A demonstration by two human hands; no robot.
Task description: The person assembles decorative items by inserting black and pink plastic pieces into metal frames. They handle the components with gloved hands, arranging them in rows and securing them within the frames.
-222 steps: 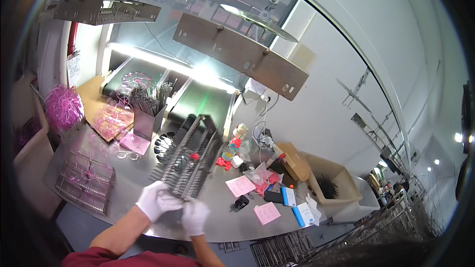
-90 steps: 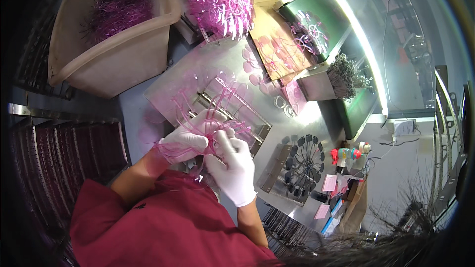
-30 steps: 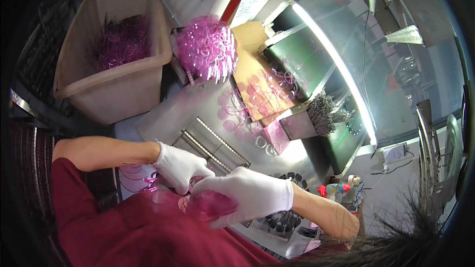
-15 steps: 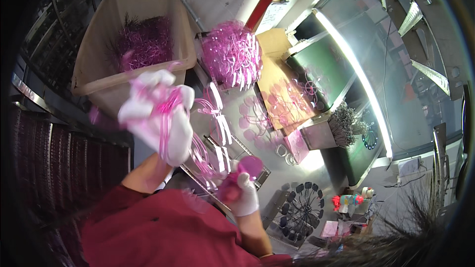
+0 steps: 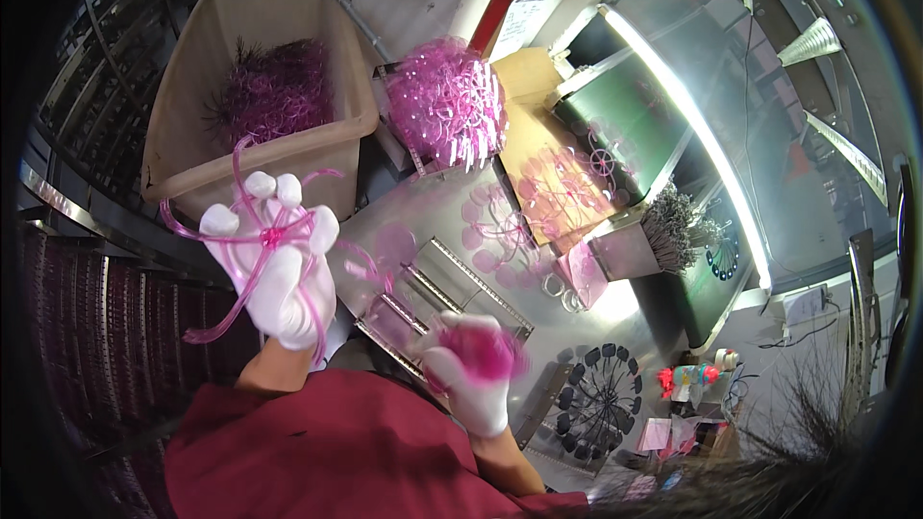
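My left hand [image 5: 279, 279], in a white glove, is closed around the hub of a pink plastic sprue [image 5: 271, 235]. Its thin, bent arms stick out between and past the gloved fingers. The hand is just in front of the beige bin's near edge. Over the metal table, my gloved right hand [image 5: 471, 389] grips a stack of pink translucent discs [image 5: 484, 351]. The stack is smeared by motion, so single discs cannot be told apart. Beneath and beside that hand lies a metal-edged frame [image 5: 466, 279].
A beige bin [image 5: 260, 159] holds pink and dark sprues [image 5: 279, 91]. Beside it stands a heap of pink sprues [image 5: 447, 101]. More pink pieces lie on cardboard [image 5: 534, 96] and the metal table [image 5: 385, 207]. A wheel of black pieces [image 5: 598, 399] lies at right, below a lit tube [image 5: 692, 115].
The pink strands stretching between my hands are gone. The sprue has spread open in my left hand, which has turned and dropped slightly. My right hand has shifted a little, still with the pink discs.
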